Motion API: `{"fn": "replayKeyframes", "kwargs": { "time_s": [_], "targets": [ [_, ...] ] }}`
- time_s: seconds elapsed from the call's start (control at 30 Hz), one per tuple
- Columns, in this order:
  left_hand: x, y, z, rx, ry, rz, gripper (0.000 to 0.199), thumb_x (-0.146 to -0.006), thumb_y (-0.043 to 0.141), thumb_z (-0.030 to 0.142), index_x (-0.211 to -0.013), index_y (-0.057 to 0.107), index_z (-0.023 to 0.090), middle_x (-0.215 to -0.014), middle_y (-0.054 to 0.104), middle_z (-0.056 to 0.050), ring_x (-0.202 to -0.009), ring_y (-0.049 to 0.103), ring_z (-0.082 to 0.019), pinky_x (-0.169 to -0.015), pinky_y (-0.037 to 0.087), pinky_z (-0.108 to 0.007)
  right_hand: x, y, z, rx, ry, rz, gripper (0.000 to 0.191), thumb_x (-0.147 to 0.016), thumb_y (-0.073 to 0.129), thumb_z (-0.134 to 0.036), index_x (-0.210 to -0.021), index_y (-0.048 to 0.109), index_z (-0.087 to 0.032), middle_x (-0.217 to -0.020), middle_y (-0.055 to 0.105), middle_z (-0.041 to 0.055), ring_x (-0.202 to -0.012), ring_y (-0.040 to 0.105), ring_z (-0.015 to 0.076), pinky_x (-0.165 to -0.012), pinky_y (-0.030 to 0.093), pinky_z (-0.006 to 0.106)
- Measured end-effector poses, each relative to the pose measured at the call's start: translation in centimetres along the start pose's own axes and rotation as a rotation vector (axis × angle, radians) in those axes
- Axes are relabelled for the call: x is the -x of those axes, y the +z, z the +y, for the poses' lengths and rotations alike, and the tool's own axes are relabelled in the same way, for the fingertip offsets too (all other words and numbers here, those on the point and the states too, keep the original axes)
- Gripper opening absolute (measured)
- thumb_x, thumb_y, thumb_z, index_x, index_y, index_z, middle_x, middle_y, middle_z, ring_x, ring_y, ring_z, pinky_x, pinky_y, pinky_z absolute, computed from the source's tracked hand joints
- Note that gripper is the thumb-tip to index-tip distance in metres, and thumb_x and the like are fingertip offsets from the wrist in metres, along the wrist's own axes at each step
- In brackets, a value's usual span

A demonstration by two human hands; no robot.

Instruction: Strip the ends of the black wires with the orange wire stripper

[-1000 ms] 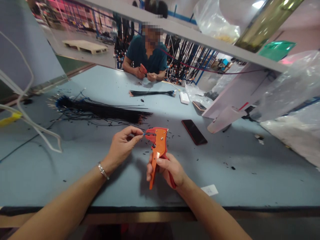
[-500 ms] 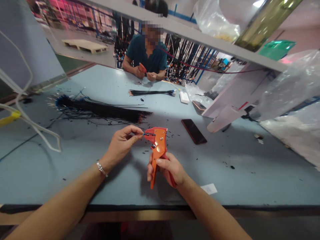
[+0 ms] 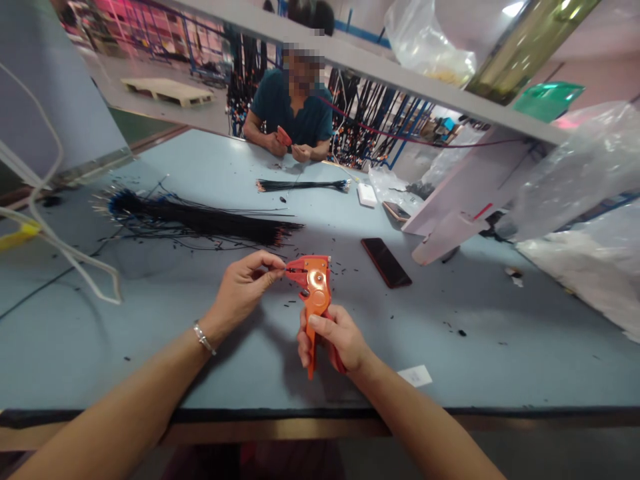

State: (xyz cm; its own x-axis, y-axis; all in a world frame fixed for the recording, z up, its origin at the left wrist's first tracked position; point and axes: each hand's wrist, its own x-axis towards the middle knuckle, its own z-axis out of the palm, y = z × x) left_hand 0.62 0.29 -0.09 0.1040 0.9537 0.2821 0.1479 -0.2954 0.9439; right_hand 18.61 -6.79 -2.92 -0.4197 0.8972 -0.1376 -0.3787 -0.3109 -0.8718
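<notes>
From where I stand, the right hand (image 3: 337, 337) has its grip closed around the handles of an orange-and-red hand tool (image 3: 318, 283), fingers wrapped round and thumb laid along the orange side. The tool is held upright above the near middle of the tabletop (image 3: 75, 360), its red mouth facing left, probably so that it meets the other hand without either wrist having to twist.

The left hand (image 3: 245, 287) has its grip shut in a fine pinch of thumb and forefinger, right at that mouth. It seems to hold a thin wire (image 3: 291, 270), though the fingers hide most of it; pinching so close would keep something that limp steady and straight.

Beyond the left hand, on the far left, lies a thick bundle of black wires (image 3: 200, 219), its strands running roughly the same way, perhaps for easy picking. A slimmer bundle (image 3: 303, 186) sits farther off. Small black clippings (image 3: 290, 305) are scattered near the tool, and a phone (image 3: 387, 262) lies to its right, just beyond arm's work. Across the far edge, a person (image 3: 295, 110) in teal holds a red tool (image 3: 284, 136).
</notes>
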Motion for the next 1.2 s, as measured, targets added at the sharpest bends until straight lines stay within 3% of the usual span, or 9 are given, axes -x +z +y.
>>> {"fn": "replayKeyframes", "kwargs": {
  "time_s": [0.17,0.27,0.4,0.57,0.77,1.2],
  "targets": [
    [0.0,0.2,-0.3,-0.031,-0.02,0.02,0.017,-0.074,0.068,0.035,-0.077,0.069,0.018,-0.076,0.069,-0.003,-0.07,0.06,-0.016,-0.064,0.047,-0.024,-0.4,0.2,0.4,0.053,-0.036,0.116,0.04,-0.074,0.071,-0.051,-0.067,0.051,-0.016,-0.044,0.053,-0.0039,-0.03,0.048,0.0094,-0.027,0.036,0.017],
    [0.0,0.2,-0.4,-0.07,-0.022,0.039,0.019,-0.074,0.068,0.036,-0.078,0.069,0.018,-0.076,0.07,-0.003,-0.068,0.058,-0.015,-0.063,0.045,-0.024,-0.4,0.5,0.4,0.046,-0.045,0.093,0.038,-0.075,0.069,-0.05,-0.071,0.052,-0.016,-0.046,0.055,-0.0031,-0.031,0.049,0.0107,-0.028,0.038,0.019],
    [0.0,0.1,-0.6,-0.139,-0.033,0.101,0.019,-0.075,0.067,0.036,-0.078,0.069,0.018,-0.074,0.068,-0.001,-0.061,0.054,-0.013,-0.059,0.042,-0.023,-0.3,0.3,-0.1,-0.059,-0.116,0.103,0.033,-0.076,0.071,-0.043,-0.085,0.057,-0.015,-0.063,0.064,0.0006,-0.047,0.062,0.0146,-0.043,0.051,0.025],
    [0.0,-0.1,-0.8,-0.112,-0.061,0.085,0.022,-0.076,0.068,0.039,-0.082,0.068,0.017,-0.076,0.067,-0.001,-0.063,0.054,-0.013,-0.059,0.041,-0.022,-0.4,-0.8,-0.7,-0.107,-0.113,0.139,0.028,-0.077,0.071,-0.035,-0.092,0.058,-0.015,-0.076,0.067,0.0036,-0.064,0.068,0.0195,-0.056,0.056,0.031],
    [0.1,0.1,-0.3,-0.126,-0.049,0.042,0.022,-0.079,0.065,0.04,-0.082,0.067,0.018,-0.076,0.067,-0.001,-0.067,0.055,-0.014,-0.061,0.043,-0.022,-0.4,-0.7,-0.4,0.018,-0.019,0.101,0.032,-0.075,0.072,-0.035,-0.094,0.058,-0.014,-0.077,0.068,0.0041,-0.064,0.069,0.0191,-0.057,0.056,0.031],
    [0.7,0.3,0.8,-0.298,0.115,0.057,0.019,-0.079,0.061,0.034,-0.072,0.064,0.017,-0.065,0.062,0.001,-0.058,0.051,-0.012,-0.055,0.04,-0.022,-0.4,1.2,-1.2,0.257,-0.052,0.122,0.027,-0.078,0.067,-0.037,-0.089,0.055,-0.016,-0.075,0.063,0.002,-0.063,0.064,0.0163,-0.055,0.051,0.027]
  ]
}}
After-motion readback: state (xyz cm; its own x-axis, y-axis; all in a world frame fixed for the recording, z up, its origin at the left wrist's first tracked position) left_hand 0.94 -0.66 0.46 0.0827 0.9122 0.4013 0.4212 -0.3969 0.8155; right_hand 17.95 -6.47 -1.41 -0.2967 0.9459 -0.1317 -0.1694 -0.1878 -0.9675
